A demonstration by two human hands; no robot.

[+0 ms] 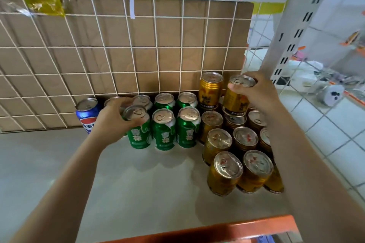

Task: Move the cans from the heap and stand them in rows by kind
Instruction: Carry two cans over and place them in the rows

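Observation:
Several green cans stand in two rows on the pale shelf. My left hand grips the front-left green can around its top. To the right, several gold cans stand in rows, with one gold can stacked on top at the back. My right hand holds another gold can by its rim, just above the standing gold cans. A blue cola can stands at the far left against the grid.
A white wire grid backed by cardboard closes the shelf's rear. An orange shelf edge runs along the front. A white perforated upright and wire side panel stand at the right, with tiled floor beyond.

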